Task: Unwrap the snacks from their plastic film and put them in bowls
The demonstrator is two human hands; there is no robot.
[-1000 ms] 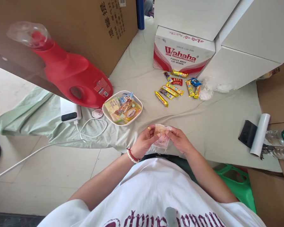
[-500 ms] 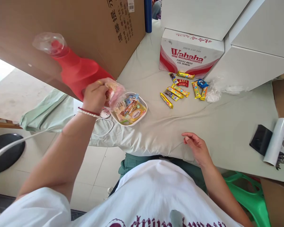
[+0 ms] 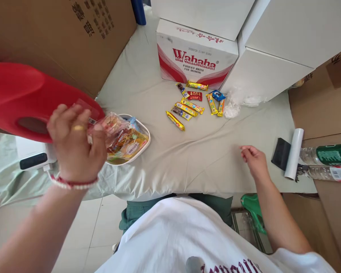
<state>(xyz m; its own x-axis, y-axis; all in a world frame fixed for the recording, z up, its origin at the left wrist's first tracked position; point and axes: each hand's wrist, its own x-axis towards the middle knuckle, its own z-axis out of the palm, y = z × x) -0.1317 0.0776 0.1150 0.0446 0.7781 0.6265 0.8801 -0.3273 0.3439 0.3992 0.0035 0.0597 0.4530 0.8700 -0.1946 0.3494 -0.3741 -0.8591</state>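
My left hand [image 3: 76,142] is beside the red plastic jug [image 3: 36,98], its fingers spread and its thumb near a clear pinkish snack packet [image 3: 113,125]. That packet rests at the left side of a white-rimmed container [image 3: 148,142]. Wrapped snacks fill the container, among them a yellow packet [image 3: 132,148] and a brown one [image 3: 124,138]; its left side is hidden by the packet and hand. Over the table's right part, my right hand [image 3: 255,161] has its fingers curled closed, with nothing visible in them. Several yellow-wrapped bars [image 3: 186,109] lie loose beyond the container.
A Wahaha carton [image 3: 197,57] stands at the back against white boxes [image 3: 272,72]. Crumpled clear plastic [image 3: 235,104] lies beside it. To the right are a white roll [image 3: 294,153], a black object [image 3: 280,153] and bottles [image 3: 332,154]. A white device [image 3: 34,153] with a cable sits at left.
My left hand has loosened from the pinkish packet, which now lies at the container. My right hand has curled its fingers more. The view has shifted to the right.
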